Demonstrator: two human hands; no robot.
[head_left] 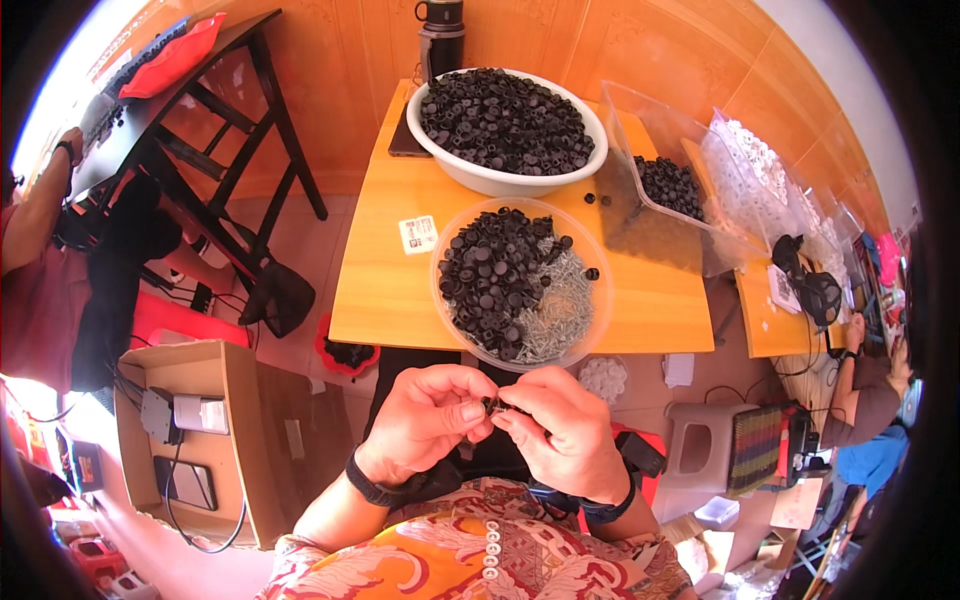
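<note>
My left hand (425, 415) and my right hand (560, 425) meet below the table's near edge, fingertips pinched together on a small black plastic part (494, 405). Just above them a clear round bowl (597, 300) holds several black round caps on its left side and a heap of small silver screws (558, 310) on its right. Further back stands a large white basin (500, 180) piled with the same black caps.
A wooden table (385, 290) carries both bowls, a clear plastic tray (670, 185) with black caps, a white card and a dark flask. Bags of white parts lie right. An open cardboard box (190, 440) sits left. Other people work at both sides.
</note>
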